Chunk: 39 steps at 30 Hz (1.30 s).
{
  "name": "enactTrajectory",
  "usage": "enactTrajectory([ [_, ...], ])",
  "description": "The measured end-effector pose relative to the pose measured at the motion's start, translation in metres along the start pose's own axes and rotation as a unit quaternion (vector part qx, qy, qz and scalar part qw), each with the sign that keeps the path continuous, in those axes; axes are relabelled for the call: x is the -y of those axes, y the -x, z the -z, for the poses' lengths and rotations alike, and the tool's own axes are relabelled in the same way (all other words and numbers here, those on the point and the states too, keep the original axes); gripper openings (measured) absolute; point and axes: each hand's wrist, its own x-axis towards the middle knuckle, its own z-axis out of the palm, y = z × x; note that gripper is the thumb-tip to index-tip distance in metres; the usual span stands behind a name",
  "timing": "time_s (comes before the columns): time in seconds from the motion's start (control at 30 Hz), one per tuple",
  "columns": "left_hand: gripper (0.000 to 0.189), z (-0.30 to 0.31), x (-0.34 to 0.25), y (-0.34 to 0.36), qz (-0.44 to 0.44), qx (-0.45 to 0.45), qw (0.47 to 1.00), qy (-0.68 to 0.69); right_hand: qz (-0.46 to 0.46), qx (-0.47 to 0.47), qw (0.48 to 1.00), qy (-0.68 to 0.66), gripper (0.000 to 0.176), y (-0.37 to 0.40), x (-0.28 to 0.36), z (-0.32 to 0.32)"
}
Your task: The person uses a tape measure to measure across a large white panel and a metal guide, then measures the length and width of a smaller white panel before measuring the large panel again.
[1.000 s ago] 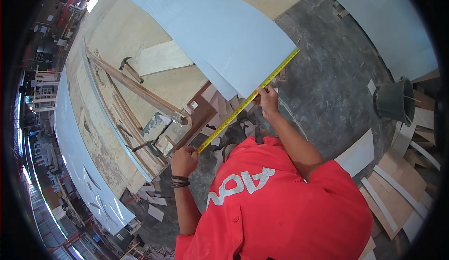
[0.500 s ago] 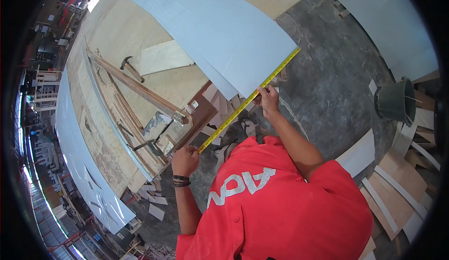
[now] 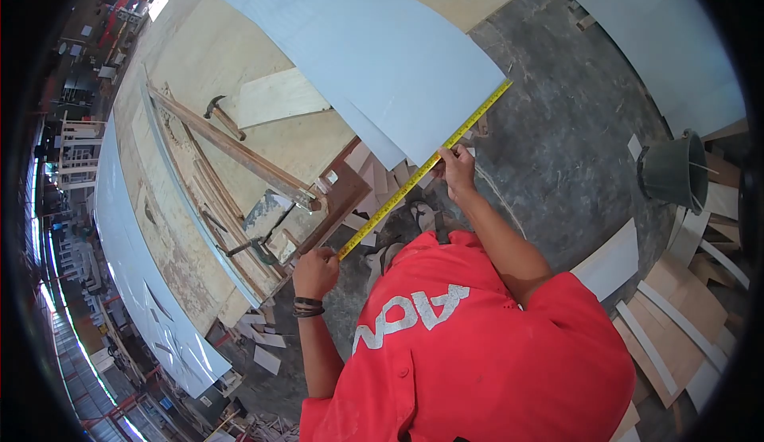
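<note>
A yellow tape measure (image 3: 390, 205) is stretched diagonally along the near end of a pale blue sheet (image 3: 374, 52). Its lower end meets my left hand (image 3: 316, 272), whose fingers are closed round it near the table's corner. My right hand (image 3: 457, 173) pinches the tape by the sheet's lower corner. Beyond that hand, the tape runs on to the sheet's far right corner. A second layer of sheet shows under the left edge of the first.
On the wooden table (image 3: 191, 52) are a hammer (image 3: 226, 117), long wood strips (image 3: 231, 147), a clamp (image 3: 253, 247) and a pale board (image 3: 280, 98). A dark bucket (image 3: 667, 173) stands at right, above wood offcuts (image 3: 676, 315). Scraps lie on the floor.
</note>
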Motion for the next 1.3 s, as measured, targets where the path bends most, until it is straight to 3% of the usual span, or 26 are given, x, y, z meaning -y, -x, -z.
enactTrajectory([
  [1.3, 0.022, 0.0027, -0.0026, -0.0002, 0.008, 0.006, 1.0, 0.003, 0.001, 0.003, 1.0, 0.004, 0.015, 0.0, 0.0004, -0.001],
])
